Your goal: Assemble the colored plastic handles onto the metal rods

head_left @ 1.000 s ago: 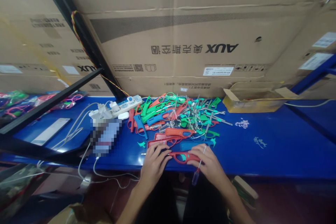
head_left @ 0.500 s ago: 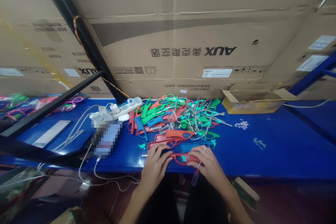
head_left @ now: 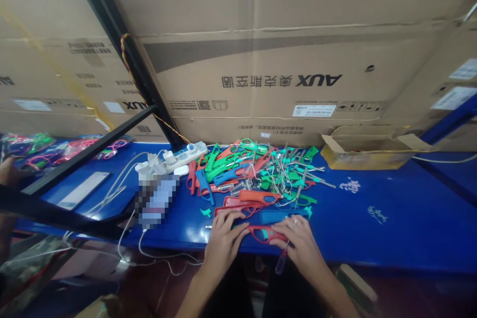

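A red lighter-like casing [head_left: 257,232] with a finger loop and a teal part inside lies between both hands at the table's front edge. My left hand [head_left: 225,238] pinches its left end. Its right end is gripped by my right hand [head_left: 298,238], which also holds a small screwdriver [head_left: 281,261], handle pointing down. Just behind lie a blue casing [head_left: 283,215] and red casing halves [head_left: 238,204]. Beyond them is a heap of green, blue and orange casings [head_left: 223,164] with metal rods, wires and teal parts [head_left: 294,164].
A power strip [head_left: 192,154] with plugs, a phone [head_left: 158,201] and cables are on the left. An open carton [head_left: 372,159] stands at the back right. A black metal post [head_left: 130,49] rises left. Another person's hand [head_left: 6,171] shows at far left.
The view has shifted slightly, so the scene sits further right and lower. Another person's hand has appeared at the far left. Both my hands still hold the red casing.
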Motion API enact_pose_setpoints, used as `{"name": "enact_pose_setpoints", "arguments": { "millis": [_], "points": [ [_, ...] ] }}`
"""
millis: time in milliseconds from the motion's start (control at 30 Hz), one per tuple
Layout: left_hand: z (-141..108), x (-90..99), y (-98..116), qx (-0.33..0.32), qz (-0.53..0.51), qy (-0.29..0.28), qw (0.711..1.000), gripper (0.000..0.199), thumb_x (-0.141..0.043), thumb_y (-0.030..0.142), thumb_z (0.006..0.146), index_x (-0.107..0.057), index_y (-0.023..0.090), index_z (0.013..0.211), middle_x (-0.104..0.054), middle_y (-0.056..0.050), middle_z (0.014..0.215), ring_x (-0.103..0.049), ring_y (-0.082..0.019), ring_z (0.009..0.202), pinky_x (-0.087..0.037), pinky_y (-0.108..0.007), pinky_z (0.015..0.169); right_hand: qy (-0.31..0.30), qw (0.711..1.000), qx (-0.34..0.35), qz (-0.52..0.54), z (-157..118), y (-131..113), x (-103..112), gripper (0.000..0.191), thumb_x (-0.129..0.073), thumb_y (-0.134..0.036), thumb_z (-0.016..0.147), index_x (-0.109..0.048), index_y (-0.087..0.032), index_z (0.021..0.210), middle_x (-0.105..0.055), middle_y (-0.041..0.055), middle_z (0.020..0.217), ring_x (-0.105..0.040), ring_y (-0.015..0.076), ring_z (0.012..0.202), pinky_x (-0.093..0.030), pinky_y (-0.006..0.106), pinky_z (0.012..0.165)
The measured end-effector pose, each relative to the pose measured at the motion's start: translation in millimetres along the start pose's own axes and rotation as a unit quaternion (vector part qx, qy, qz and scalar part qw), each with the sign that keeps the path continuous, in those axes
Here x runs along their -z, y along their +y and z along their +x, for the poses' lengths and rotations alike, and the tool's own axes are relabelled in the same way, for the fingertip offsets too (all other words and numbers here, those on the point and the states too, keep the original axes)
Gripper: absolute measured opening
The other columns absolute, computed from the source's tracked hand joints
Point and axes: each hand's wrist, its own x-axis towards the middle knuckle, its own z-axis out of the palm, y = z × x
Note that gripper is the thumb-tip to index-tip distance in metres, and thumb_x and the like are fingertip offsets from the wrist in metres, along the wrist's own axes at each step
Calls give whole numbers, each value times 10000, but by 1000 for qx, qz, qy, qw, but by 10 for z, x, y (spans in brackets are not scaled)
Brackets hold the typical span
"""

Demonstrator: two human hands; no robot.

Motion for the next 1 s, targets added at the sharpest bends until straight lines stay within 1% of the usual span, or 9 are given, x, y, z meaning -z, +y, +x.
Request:
{"name": "enact_pose_setpoints", "arguments": {
  "millis": [300, 433, 500, 600, 667, 733, 833, 933, 1000],
  "points": [
    [-1, -12, -14, -15, 27, -7, 1000, 156, -591, 261, 1020, -739, 259, 1072, -721, -54, 1155, -585, -260, 1142, -470, -460, 959, 24, 999, -29, -5, -115, -73, -74, 264, -585, -473, 1005, -707, -290, 1150, -768, 53, 1107, -700, 270, 1019, -464, 492, 990],
    [0, 17, 14, -24, 41, 3, 999, 169, -547, 230, 1039, -715, 246, 1026, -748, -29, 1108, -607, -246, 1123, -359, -531, 1102, 31, 999, -28, -12, -102, -135, -102, 273, -564, -478, 1016, -700, -296, 1168, -770, 61, 1108, -703, 273, 1012, -464, 490, 988],
    [6, 49, 32, -33, 46, 15, 998, 169, -538, 213, 1042, -705, 240, 1033, -758, -18, 1089, -617, -235, 1115, -300, -535, 1153, 33, 999, -30, -13, -70, -183, -76, 301, -580, -511, 998, -711, -293, 1159, -774, 66, 1087, -706, 283, 1002, -472, 486, 979],
    [46, 129, 65, -63, 39, 33, 997, 165, -532, 194, 1046, -693, 229, 1058, -770, -3, 1054, -627, -215, 1095, -227, -518, 1208, 23, 997, -74, 13, -9, -273, 53, 386, -626, -599, 940, -736, -288, 1142, -791, 62, 985, -732, 272, 882, -538, 403, 841],
    [102, 198, 86, -92, 31, 36, 995, 155, -543, 193, 1044, -691, 226, 1075, -776, 3, 1044, -628, -204, 1079, -188, -523, 1232, -26, 987, -148, 58, 22, -342, 178, 364, -663, -607, 909, -757, -301, 1084, -790, 31, 848, -723, 229, 713, -533, 310, 655],
    [184, 263, 102, -126, 24, 28, 991, 130, -574, 206, 1034, -690, 228, 1088, -777, 4, 1056, -625, -200, 1091, -161, -538, 1246, -126, 961, -209, 132, 29, -408, 285, 308, -683, -593, 894, -768, -299, 934, -766, 4, 739, -697, 201, 627, -483, 259, 545],
    [344, 334, 123, -186, 24, -30, 982, 145, -586, 194, 1030, -682, 232, 1132, -766, 1, 1121, -603, -200, 1180, -132, -545, 1262, -226, 892, -279, 275, -21, -475, 330, 428, -605, -618, 929, -694, -226, 782, -699, -3, 614, -599, 143, 461, -401, 223, 431],
    [512, 365, 164, -240, 38, -108, 964, 172, -569, 149, 1030, -687, 228, 1129, -746, -4, 1167, -586, -205, 1238, -201, -537, 1257, -253, 822, -348, 373, -129, -503, 239, 525, -560, -707, 904, -612, -192, 814, -631, -19, 544, -459, 87, 344, -299, 192, 339],
    [602, 371, 210, -276, 38, -139, 950, 164, -573, 134, 1023, -696, 215, 1095, -742, -5, 1168, -597, -204, 1223, -271, -521, 1243, -254, 785, -374, 423, -207, -520, 148, 566, -571, -753, 864, -575, -187, 848, -651, -9, 604, -454, 68, 344, -280, 171, 321]
  ]
}}
